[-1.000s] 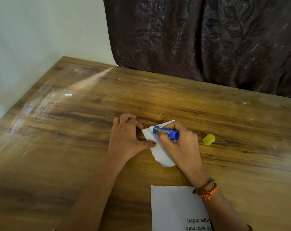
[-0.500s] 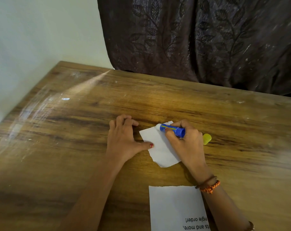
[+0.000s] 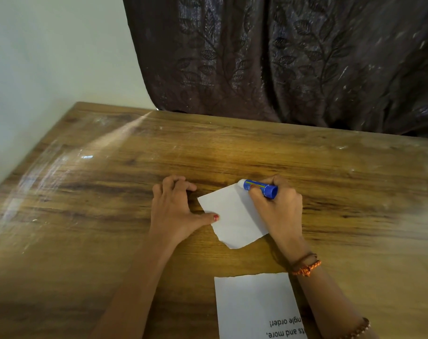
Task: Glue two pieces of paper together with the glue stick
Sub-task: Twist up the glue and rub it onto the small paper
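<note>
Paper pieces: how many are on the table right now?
2. A small torn piece lies between the hands, under the glue stick's tip; a larger printed sheet lies at the near edge. Nothing suggests more.

torn paper [image 3: 232, 216] on table [image 3: 110, 192] | second sheet [image 3: 254, 304] nearer | curtain [image 3: 281, 57] behind table

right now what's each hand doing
Left hand: open, thumb pinning the paper.
Right hand: closed on the glue stick.
</note>
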